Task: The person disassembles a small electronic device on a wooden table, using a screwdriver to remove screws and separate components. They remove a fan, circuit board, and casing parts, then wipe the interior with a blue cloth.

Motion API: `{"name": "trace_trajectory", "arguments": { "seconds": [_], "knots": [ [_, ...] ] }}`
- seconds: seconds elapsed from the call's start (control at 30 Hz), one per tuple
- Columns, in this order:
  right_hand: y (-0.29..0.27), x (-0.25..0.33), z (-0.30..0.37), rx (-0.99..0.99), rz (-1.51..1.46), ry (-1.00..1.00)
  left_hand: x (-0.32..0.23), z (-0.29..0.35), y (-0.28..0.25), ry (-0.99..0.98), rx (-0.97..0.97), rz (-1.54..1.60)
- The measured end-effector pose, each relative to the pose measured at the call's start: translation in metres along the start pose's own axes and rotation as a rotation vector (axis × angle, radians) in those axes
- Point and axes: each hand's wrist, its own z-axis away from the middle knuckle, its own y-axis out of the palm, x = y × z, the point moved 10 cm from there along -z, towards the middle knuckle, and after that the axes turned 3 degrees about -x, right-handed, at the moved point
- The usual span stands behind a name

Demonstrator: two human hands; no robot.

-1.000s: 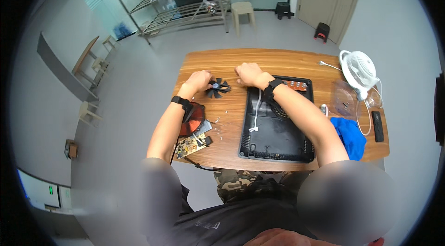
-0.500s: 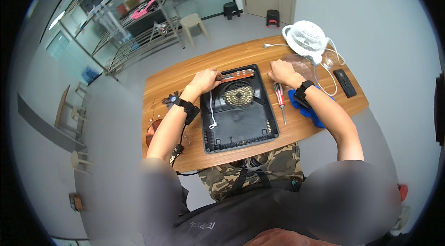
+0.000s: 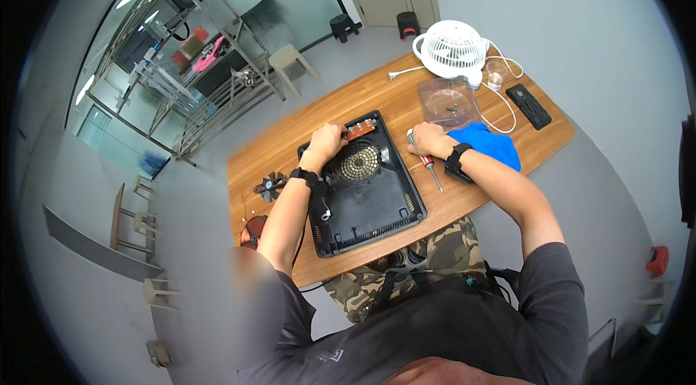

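A black plastic housing [image 3: 366,214], like the lower shell of an induction cooker, lies open on the table with a round vent grille [image 3: 359,162] in it. Along its far edge sits an orange circuit board [image 3: 362,129] with several knobs or buttons. My left hand [image 3: 328,142] has its fingers bent closed at the board's left end; the fingertips are partly hidden. To the right of the housing, my right hand [image 3: 431,141] is closed around the handle of a red-and-white screwdriver [image 3: 427,161], whose shaft points toward me. A white cable end [image 3: 325,214] rests inside the housing.
A small fan [image 3: 270,186] and a copper coil [image 3: 253,231] lie left of the housing. At right are a blue cloth [image 3: 493,146], a clear plastic tray [image 3: 446,104] with small parts, a white desk fan [image 3: 454,48], a clear cup [image 3: 496,75] and a black oblong [image 3: 529,106].
My right hand has come down and closed on the screwdriver, which has shifted slightly. My left hand stays at the board's left end. The whole view has turned somewhat.
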Motion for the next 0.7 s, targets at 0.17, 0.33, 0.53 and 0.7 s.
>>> {"name": "trace_trajectory", "arguments": {
  "seconds": [0.17, 0.33, 0.53, 0.7],
  "knots": [
    [-0.049, -0.002, -0.009, -0.172, -0.098, 0.005, 0.010, -0.003, 0.004, -0.070, -0.007, 0.046],
    [-0.138, 0.006, -0.031, -0.413, -0.171, -0.081, 0.013, -0.007, 0.008, -0.085, -0.001, 0.069],
    [-0.228, 0.069, -0.032, -0.596, -0.265, -0.282, 0.024, -0.013, 0.013, -0.076, -0.010, 0.134],
    [-0.209, 0.116, -0.041, -0.595, -0.331, -0.432, 0.021, -0.011, 0.010, -0.090, -0.010, 0.137]
  ]
}}
